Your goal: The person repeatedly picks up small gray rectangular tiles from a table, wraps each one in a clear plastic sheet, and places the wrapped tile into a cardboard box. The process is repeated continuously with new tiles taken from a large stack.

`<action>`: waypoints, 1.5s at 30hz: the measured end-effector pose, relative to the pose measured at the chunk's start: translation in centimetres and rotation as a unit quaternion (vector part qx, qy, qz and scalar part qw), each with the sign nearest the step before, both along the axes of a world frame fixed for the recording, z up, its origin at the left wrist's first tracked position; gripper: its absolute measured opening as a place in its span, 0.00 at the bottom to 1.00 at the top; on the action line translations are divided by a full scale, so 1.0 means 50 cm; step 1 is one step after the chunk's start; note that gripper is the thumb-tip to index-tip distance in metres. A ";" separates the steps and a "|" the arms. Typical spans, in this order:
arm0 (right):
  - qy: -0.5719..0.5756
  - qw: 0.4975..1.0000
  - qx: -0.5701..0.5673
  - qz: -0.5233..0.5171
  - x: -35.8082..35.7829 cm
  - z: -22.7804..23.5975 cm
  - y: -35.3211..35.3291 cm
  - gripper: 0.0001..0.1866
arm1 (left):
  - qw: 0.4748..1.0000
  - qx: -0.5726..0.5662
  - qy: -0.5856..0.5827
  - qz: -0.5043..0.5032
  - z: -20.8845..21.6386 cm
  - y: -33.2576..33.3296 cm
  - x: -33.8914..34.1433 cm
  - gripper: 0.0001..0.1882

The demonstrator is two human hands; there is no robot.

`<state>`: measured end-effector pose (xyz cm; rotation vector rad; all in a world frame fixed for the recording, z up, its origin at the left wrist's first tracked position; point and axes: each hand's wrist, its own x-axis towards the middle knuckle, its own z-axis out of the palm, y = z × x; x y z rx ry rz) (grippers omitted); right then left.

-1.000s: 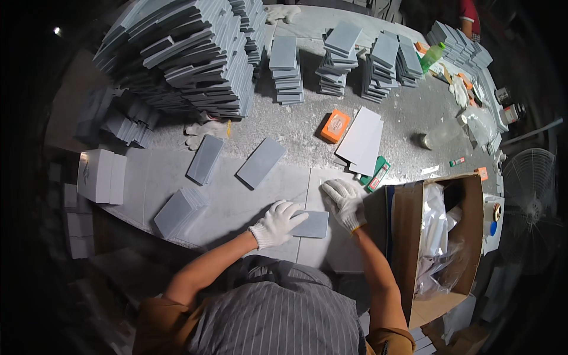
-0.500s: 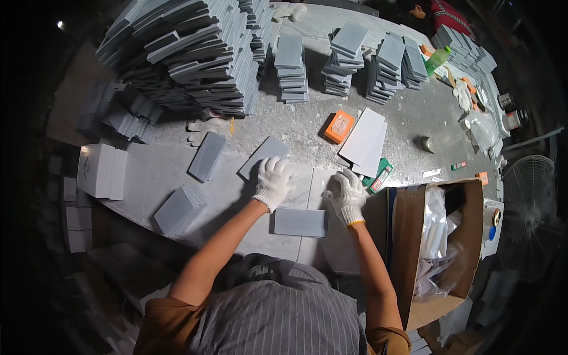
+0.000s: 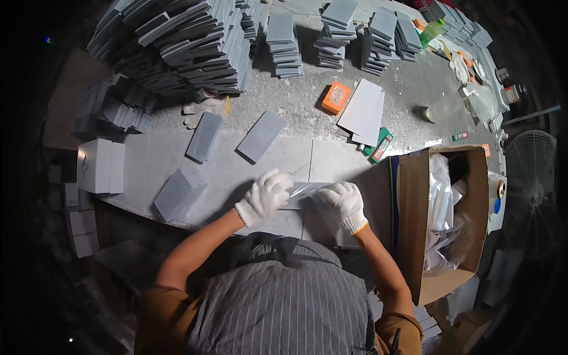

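Observation:
In front of me on the table lies a grey rectangular slab, partly hidden by my hands. A shiny clear plastic film stretches between the hands across its top. My left hand, in a white knitted glove, is at the slab's left end, fingers curled; whether it grips film or slab is hidden. My right hand, gloved alike, is closed on the film at the right end. Farther off, a single grey slab and another grey slab lie slanted; a small slab stack is left of my left hand.
A carton holding clear plastic bags stands right of my right arm. Beyond my hands are an orange box, white sheets and a green box. Tall slab piles rise at the back left. White boxes stand at the left edge.
My left hand has left the slanted slab and come nearer, to the slab before me. My right hand has moved in over that slab too. Clear film now shows between them. The view has shifted.

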<state>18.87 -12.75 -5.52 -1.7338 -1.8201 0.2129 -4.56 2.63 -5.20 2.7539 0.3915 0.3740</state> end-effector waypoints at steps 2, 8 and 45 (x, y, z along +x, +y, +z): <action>0.006 1.000 0.012 -0.016 -0.022 0.007 -0.023 0.10 | 0.999 0.025 0.014 -0.029 -0.031 -0.015 -0.028 0.15; 0.035 0.996 0.026 -0.078 -0.058 -0.026 -0.073 0.13 | 0.989 -0.059 0.091 0.100 -0.025 -0.038 -0.060 0.42; 0.053 0.981 0.099 -0.159 -0.074 0.020 -0.125 0.20 | 0.938 0.099 0.093 -0.318 -0.087 -0.047 0.065 0.20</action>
